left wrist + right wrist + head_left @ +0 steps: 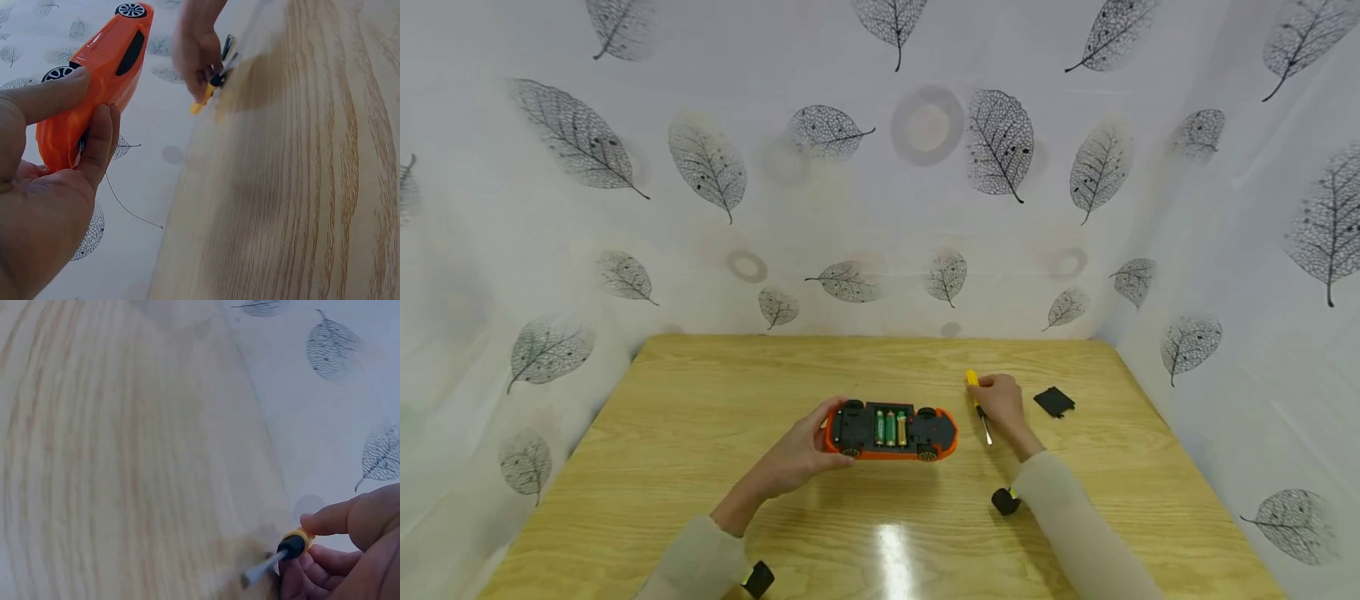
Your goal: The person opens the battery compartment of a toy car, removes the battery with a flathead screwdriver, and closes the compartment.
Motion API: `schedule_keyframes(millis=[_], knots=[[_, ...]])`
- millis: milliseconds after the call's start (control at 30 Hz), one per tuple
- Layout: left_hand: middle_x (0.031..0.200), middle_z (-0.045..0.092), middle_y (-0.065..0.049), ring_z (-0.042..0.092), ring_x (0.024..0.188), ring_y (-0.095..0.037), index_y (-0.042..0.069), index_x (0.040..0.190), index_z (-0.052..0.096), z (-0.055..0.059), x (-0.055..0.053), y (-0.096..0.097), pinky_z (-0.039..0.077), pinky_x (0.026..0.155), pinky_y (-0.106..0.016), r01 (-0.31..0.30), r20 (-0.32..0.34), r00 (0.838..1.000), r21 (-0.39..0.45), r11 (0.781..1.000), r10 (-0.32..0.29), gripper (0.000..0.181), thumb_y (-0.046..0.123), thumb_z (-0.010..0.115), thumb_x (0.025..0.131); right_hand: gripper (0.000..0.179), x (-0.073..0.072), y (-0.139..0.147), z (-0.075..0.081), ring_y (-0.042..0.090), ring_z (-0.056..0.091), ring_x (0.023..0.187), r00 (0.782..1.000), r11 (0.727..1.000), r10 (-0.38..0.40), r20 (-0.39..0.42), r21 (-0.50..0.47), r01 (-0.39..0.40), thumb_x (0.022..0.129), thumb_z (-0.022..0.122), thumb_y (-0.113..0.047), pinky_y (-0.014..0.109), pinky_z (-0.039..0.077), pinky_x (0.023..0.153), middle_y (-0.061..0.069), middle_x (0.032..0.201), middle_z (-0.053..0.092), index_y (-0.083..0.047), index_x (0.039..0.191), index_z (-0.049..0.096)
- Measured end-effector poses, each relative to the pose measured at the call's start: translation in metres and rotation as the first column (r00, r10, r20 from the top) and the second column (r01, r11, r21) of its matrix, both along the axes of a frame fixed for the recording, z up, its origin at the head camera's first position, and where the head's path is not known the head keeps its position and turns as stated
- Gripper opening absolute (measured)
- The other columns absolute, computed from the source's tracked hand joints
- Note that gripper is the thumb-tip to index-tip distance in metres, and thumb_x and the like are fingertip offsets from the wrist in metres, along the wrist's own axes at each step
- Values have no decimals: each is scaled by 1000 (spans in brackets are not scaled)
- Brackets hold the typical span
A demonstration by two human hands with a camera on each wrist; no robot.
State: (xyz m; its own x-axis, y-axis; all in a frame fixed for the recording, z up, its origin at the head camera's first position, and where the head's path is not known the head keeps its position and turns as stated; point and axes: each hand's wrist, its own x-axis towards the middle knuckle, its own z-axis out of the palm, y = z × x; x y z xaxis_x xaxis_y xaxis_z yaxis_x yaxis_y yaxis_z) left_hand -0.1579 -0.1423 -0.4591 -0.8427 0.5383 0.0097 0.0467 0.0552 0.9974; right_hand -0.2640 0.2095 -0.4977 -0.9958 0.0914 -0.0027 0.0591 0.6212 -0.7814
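An orange toy car (850, 455) is held up over the table by my left hand (797, 454), thumb on one side and fingers on the other at one end. Its dark underside faces the head camera, and several batteries (891, 428) lie in the uncovered compartment. In the left wrist view the orange body and wheels of the toy car (103, 69) show. My right hand (1002, 403) pinches a screwdriver (973, 385) by its yellow and black handle. The metal tip points toward the table's near side; in the right wrist view the screwdriver (292, 545) is partly covered by fingers.
A black battery cover (1055, 402) lies on the wooden table (715, 375), right of my right hand. Leaf-printed white sheeting (850, 217) hangs behind the table and along both sides. Black wrist cameras (1005, 501) are worn at both wrists.
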Motion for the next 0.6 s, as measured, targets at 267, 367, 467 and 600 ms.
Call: schedule_keyframes(millis=[267, 367, 467, 600], knots=[[154, 35, -31, 56, 128, -40, 0, 161, 19, 0, 0, -1, 57, 93, -31, -3, 3, 1000, -15, 1000, 3, 87, -6, 72, 93, 49, 10, 14, 16, 19, 58, 75, 988, 966, 63, 144, -256, -25, 105, 62, -20, 30, 55, 67, 29, 131, 60, 10, 143, 54], [155, 35, -31, 56, 129, -40, 1, 162, 18, -1, 0, -1, 57, 94, -31, -3, 3, 1000, -18, 1000, 3, 88, -6, 72, 93, 50, 13, 15, 24, 18, 59, 82, 986, 956, 93, 137, -291, -49, 106, 62, -24, 36, 57, 76, 24, 127, 62, 8, 143, 54], [155, 35, -30, 55, 129, -40, 2, 162, 19, -2, 0, 0, 57, 94, -32, -4, 0, 1000, -21, 1000, 4, 88, -5, 73, 92, 51, 19, 15, 36, 18, 61, 90, 986, 939, 128, 110, -333, -85, 107, 60, -25, 40, 57, 85, 23, 126, 63, 9, 144, 53], [155, 36, -30, 56, 129, -40, 2, 162, 19, -2, 0, 1, 57, 94, -32, -6, -8, 1000, -30, 1000, 6, 89, -5, 74, 92, 48, 29, 11, 56, 21, 62, 92, 986, 911, 161, 49, -392, -130, 108, 58, -25, 38, 57, 86, 24, 122, 64, 9, 141, 52]])
